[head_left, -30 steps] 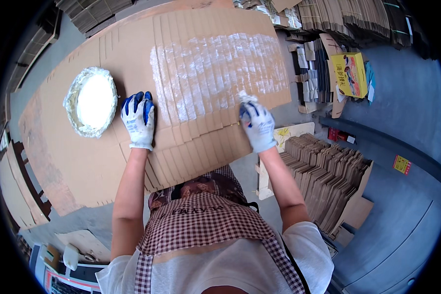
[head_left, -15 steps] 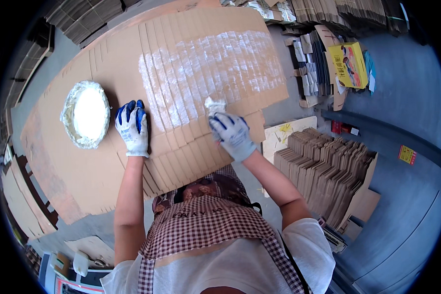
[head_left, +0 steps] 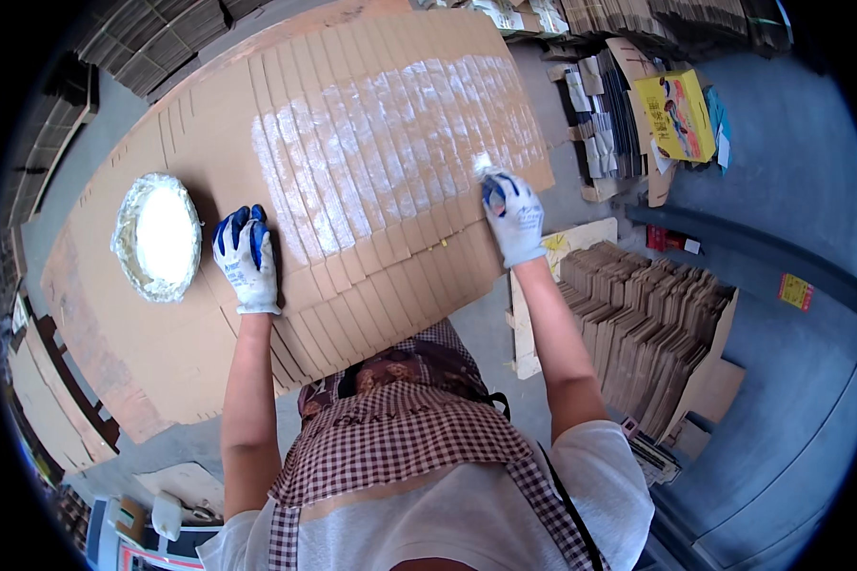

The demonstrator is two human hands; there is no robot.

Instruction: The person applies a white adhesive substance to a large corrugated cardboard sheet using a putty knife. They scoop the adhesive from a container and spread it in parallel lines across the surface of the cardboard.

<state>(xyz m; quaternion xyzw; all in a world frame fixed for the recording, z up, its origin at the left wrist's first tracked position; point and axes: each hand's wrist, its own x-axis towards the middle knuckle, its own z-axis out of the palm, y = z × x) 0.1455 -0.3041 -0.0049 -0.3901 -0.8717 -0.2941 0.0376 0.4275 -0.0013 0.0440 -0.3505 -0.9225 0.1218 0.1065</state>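
Overlapping cardboard sheets [head_left: 390, 271] lie fanned out in front of me, and a wet white coating [head_left: 381, 143] covers a broad band across them. In a white and blue glove, my right hand [head_left: 514, 214] is closed around what looks like a brush [head_left: 483, 164] with a white-smeared tip. It meets the sheets near the band's right end; its handle is hidden in my grip. My left hand [head_left: 248, 259], gloved the same way, rests with fingers stretched out on the left part of the sheets. Left of it stands a round bowl [head_left: 198, 238] of white paste with a crusted rim.
Bundled cardboard stacks [head_left: 652, 333] stand on the floor to my right. Farther back are a yellow box [head_left: 674, 116] and more folded card [head_left: 595, 124]. A dark metal beam [head_left: 762, 252] runs along the right side. Flat cardboard piles [head_left: 152, 43] sit at the far left.
My right hand has moved right and slightly away from me with the brush, along the coated band. The sheets and my left hand sit slightly further left in view.
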